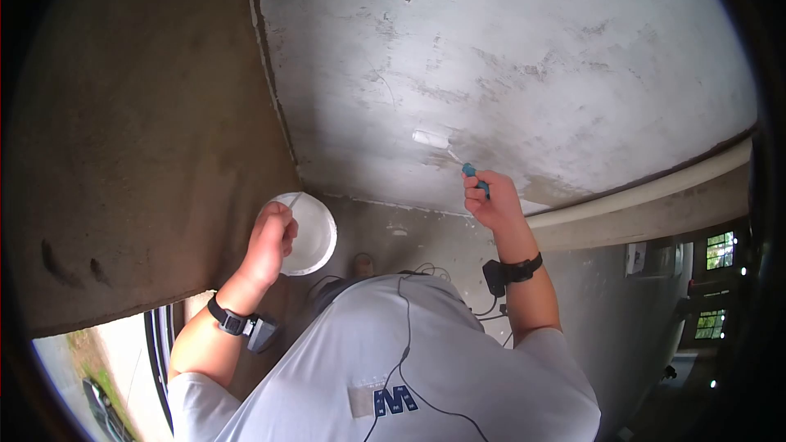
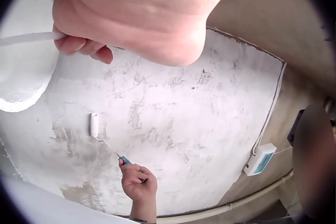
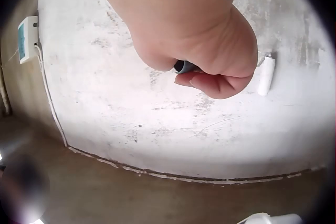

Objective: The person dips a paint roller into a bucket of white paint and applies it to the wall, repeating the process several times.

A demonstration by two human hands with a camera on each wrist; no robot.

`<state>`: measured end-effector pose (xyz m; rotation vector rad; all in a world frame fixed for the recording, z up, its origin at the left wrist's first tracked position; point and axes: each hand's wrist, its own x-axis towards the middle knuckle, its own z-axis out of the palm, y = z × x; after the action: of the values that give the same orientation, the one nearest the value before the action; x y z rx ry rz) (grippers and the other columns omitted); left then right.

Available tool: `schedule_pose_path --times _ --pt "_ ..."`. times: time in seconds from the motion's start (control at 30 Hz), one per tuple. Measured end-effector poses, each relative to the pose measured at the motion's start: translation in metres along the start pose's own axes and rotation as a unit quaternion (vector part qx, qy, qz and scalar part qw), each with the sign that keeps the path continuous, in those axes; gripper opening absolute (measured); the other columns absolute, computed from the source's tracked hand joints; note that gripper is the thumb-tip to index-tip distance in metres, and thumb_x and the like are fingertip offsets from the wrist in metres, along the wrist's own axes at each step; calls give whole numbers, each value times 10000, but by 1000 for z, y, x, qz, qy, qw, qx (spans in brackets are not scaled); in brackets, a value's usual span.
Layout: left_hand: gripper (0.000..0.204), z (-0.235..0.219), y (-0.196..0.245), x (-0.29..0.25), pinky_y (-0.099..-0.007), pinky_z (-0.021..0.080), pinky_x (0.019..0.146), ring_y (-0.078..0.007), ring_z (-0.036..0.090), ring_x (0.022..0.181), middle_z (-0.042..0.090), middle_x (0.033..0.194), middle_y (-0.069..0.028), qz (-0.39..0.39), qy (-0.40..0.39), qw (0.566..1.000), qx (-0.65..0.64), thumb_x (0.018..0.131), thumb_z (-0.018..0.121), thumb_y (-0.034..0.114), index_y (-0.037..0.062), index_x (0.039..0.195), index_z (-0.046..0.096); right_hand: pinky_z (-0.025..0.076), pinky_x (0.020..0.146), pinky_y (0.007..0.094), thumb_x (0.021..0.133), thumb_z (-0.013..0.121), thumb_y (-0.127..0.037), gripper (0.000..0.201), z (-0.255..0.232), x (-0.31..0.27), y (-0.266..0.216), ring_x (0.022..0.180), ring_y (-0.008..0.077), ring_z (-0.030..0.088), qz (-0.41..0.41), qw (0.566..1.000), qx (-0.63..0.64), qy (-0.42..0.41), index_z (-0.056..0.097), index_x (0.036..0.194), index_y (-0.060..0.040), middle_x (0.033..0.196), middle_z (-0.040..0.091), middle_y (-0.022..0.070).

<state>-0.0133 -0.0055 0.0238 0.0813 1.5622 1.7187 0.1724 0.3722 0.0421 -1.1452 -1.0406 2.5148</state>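
My right hand [image 1: 494, 199] grips the blue-green handle of a small paint roller [image 1: 431, 139]. The roller's white sleeve lies against a patchy white-painted wall [image 1: 532, 57]; the end of its handle peeks out of the fist in the right wrist view. Lower and to the left, my left hand [image 1: 273, 239] holds a white bucket [image 1: 332, 239] by its white bail handle [image 2: 31, 38]. The bucket hangs beside the wall's lower left part, its rim coated white. Fingers of the left hand curl round the bail, partly hidden by the palm in the left wrist view.
A bare brown wall [image 1: 147, 115] meets the painted one at a corner on the left. Along the right edge runs a pale pipe [image 1: 647, 196]. A white box with a blue-green panel [image 2: 261, 159] hangs beside the painted area. Cables trail over the shirt [image 1: 458, 336].
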Motion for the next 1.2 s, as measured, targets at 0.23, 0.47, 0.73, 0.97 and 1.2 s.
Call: schedule_pose_path --times 0.23,0.47,0.73,0.97,1.2 --pt "188 -1 -3 1 -242 315 525 -73 380 605 518 772 2 8 2 1000 6 943 497 306 120 916 492 380 503 259 892 507 -39 40 -45 125 64 564 111 488 92 992 78 34 485 912 -67 747 547 46" --pt "191 -5 3 1 -246 319 532 -70 387 616 513 766 10 7 5 1000 3 949 489 306 117 924 497 387 504 281 875 520 -41 67 -62 171 99 558 126 491 127 986 73 77 466 874 -80 743 545 60" --pt "197 -2 6 1 -249 334 553 -74 392 627 514 766 12 4 20 1000 12 953 480 312 118 918 501 420 508 304 887 524 -59 46 2 60 81 562 147 507 26 993 -109 41 500 900 -22 766 561 78" --pt "207 -2 1 3 -253 329 547 -79 391 635 514 767 8 0 17 1000 13 947 486 328 125 913 501 526 582 322 921 553 -66 264 -5 -6 65 648 177 620 -51 885 -463 22 524 1168 22 892 620 93" --pt "209 -3 -3 2 -253 330 537 -82 400 625 521 761 3 -8 6 1000 3 941 500 326 120 907 502 508 616 343 928 593 -101 287 -14 9 95 681 187 636 -277 772 -571 -37 536 1198 -22 890 614 77"
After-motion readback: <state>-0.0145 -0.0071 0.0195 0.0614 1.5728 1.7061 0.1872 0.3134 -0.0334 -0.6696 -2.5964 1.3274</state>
